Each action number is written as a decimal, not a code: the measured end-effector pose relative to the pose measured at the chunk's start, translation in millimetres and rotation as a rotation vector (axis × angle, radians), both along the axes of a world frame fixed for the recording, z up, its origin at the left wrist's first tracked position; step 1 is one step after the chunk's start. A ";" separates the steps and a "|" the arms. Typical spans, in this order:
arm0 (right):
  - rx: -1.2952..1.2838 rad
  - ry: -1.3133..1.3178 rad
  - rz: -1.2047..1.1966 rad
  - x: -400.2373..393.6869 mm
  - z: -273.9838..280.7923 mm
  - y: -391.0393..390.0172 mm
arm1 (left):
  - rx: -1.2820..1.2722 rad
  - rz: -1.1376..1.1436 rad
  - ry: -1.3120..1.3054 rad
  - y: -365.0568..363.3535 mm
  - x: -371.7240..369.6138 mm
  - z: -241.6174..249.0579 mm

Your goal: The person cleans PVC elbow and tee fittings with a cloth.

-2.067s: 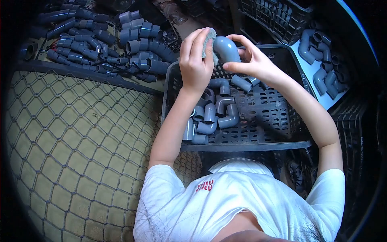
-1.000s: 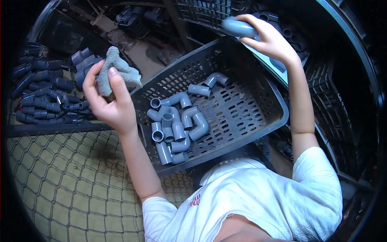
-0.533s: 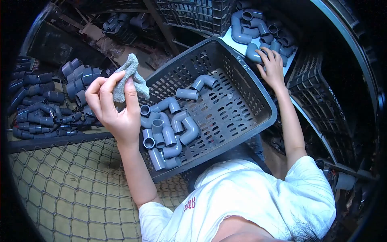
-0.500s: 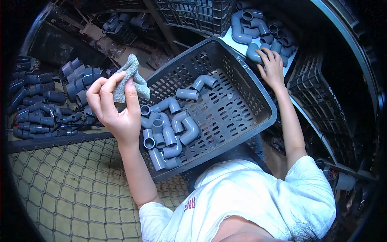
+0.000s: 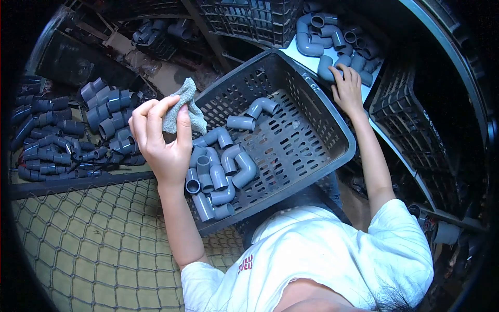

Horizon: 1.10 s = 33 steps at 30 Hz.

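My left hand (image 5: 163, 138) pinches a pale green cloth (image 5: 183, 109) between thumb and fingers, above the left side of a black perforated crate (image 5: 312, 182). Inside the crate, several grey pipe elbows (image 5: 244, 169) lie in a group at the left, with a grey fitting (image 5: 241, 123) and another elbow (image 5: 262, 106) farther back. My right hand (image 5: 347, 92) rests its fingertips on grey fittings on a white surface at the upper right, beside a grey elbow (image 5: 325, 68). Its thumb is apart from its fingers, and the fingertips are partly hidden among the fittings.
Piles of dark grey fittings (image 5: 49, 151) lie at the left behind a metal bar (image 5: 83, 184). Wire mesh (image 5: 99, 239) spans the lower left. Black crates stand at the top (image 5: 249, 23) and right (image 5: 410, 119). More elbows (image 5: 309, 44) lie on the white surface (image 5: 299, 59).
My left hand has moved right and slightly down with the cloth, now nearer the crate's fittings. My right hand has shifted slightly left and down among the fittings.
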State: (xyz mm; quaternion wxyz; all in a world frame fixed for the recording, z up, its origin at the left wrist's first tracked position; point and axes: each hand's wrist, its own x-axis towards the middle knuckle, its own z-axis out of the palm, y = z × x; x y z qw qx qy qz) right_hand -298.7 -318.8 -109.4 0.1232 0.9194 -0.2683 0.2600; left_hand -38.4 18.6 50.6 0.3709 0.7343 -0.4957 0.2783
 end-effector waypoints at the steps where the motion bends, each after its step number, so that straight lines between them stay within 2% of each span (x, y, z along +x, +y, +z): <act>1: 0.023 -0.032 0.015 -1.2 -1.2 0.8 | -0.005 -0.013 0.011 -0.3 0.5 -1.6; 4: 0.075 -0.103 0.024 -2.0 -1.3 2.1 | -0.007 -0.029 0.035 -2.4 -3.6 0.0; 8: 0.028 -0.570 -0.117 11.7 13.2 -22.1 | 0.023 -0.024 0.020 -3.6 -1.6 -1.8; 11: -0.045 -0.610 -0.238 23.8 43.0 -67.8 | 0.036 -0.021 0.045 -5.7 -3.8 -1.4; 13: 0.224 -0.676 -0.427 37.4 58.5 -103.0 | 0.037 -0.024 0.048 -6.2 -4.5 -1.7; 16: 0.157 -0.665 -0.425 52.4 31.6 -182.0 | 0.032 -0.023 0.053 -6.0 -4.1 -2.3; 17: 0.256 -0.625 -0.401 57.2 33.6 -181.9 | 0.035 -0.019 0.054 -6.0 -4.2 -2.4; 20: 0.221 -0.507 -0.466 69.7 20.0 -182.1 | 0.036 -0.009 0.061 -6.0 -2.7 -4.6; 21: 0.366 -0.454 -0.473 69.7 22.7 -179.8 | 0.047 -0.015 0.064 -5.9 -2.1 -5.1; 24: 0.343 -0.374 -0.543 77.5 23.7 -178.0 | 0.068 -0.022 0.085 -6.6 -1.4 -5.8; 28: 0.326 -0.315 -0.461 79.3 27.2 -171.4 | 0.046 -0.032 0.090 -10.0 1.6 -10.4; 30: 0.149 -0.378 -0.506 82.5 27.5 -170.8 | 0.016 -0.038 0.126 -12.1 4.0 -11.2; 31: 0.152 -0.372 -0.495 85.1 37.7 -162.5 | -0.007 -0.041 0.161 -13.2 3.9 -10.4; 33: 0.033 -0.680 -0.244 90.3 72.9 -142.8 | -0.038 -0.008 0.246 -13.2 4.7 -11.2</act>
